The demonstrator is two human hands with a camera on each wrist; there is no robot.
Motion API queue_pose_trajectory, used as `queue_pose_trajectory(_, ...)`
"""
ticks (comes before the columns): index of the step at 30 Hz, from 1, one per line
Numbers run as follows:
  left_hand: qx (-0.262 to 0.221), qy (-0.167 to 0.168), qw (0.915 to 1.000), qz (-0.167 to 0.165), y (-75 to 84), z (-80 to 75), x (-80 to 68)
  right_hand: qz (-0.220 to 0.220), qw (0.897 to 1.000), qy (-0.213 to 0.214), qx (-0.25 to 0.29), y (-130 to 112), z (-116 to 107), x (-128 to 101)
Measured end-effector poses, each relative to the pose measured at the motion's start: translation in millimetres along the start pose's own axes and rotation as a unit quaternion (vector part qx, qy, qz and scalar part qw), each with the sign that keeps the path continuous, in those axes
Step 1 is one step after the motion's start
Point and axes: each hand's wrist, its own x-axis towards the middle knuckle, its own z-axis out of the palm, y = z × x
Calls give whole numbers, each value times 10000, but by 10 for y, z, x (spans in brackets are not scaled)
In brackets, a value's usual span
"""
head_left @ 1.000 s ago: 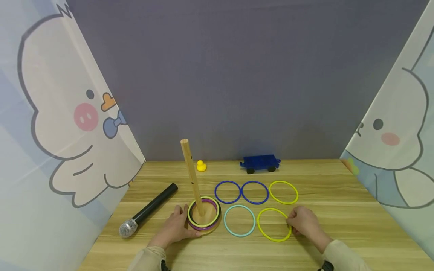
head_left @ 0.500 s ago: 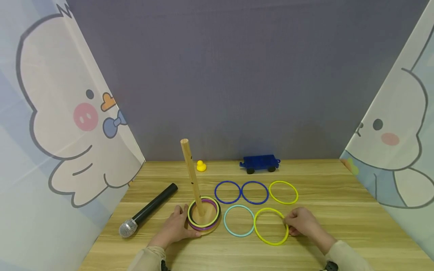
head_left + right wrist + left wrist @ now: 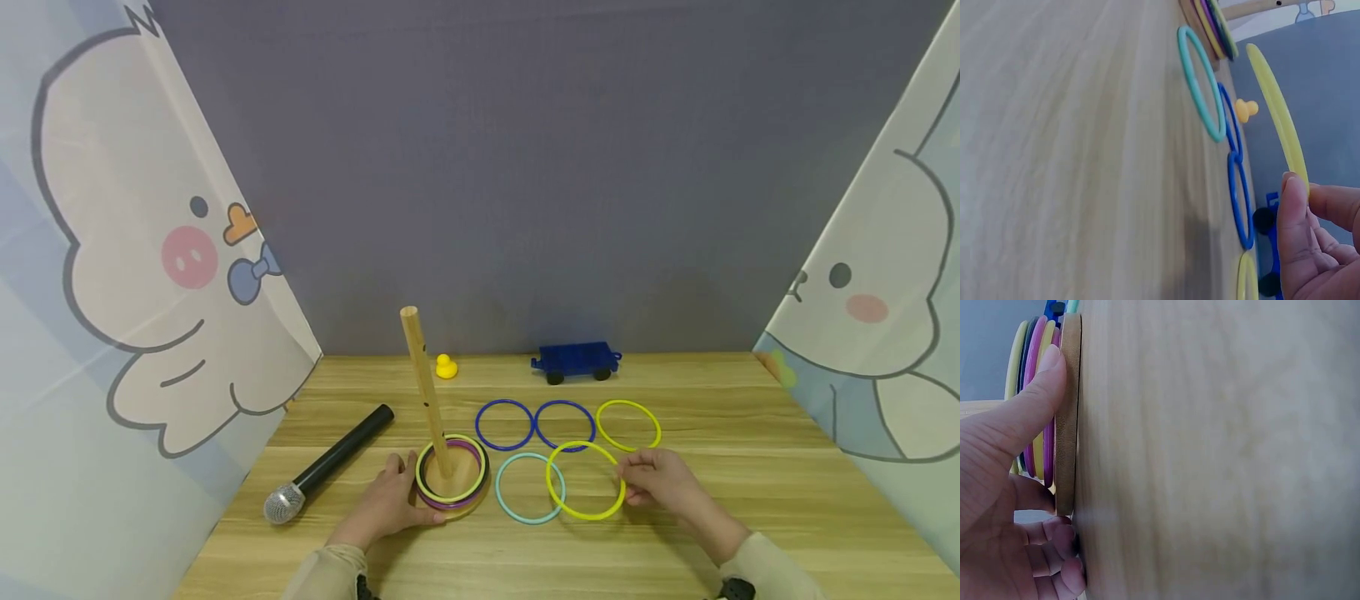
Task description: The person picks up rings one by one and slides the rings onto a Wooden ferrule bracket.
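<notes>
Right grip (image 3: 660, 482) pinches a yellow ring (image 3: 591, 517) at its three o'clock edge; ring clear of the table (image 3: 495, 567), at three o'clock from the wooden stand (image 3: 426, 392). Left grip (image 3: 385, 503) holds the stand's base (image 3: 1067, 464) from its eight o'clock side.

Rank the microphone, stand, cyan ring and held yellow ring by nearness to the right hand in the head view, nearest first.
1. Held yellow ring: pinched in the right hand.
2. Cyan ring: to the left, partly overlapped in view.
3. Stand: farther left, held by the left hand.
4. Microphone: farthest left of all.
</notes>
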Motion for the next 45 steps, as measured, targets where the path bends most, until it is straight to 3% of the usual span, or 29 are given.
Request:
queue_pose_trajectory(19,-55,-13,10000,-21,18,-17,-9,-318,9990,282,108,-425,153,50)
queue_pose_trajectory(45,39,28,10000,-6,12,-4,1,-653,9974,28,316,-1032,353,75)
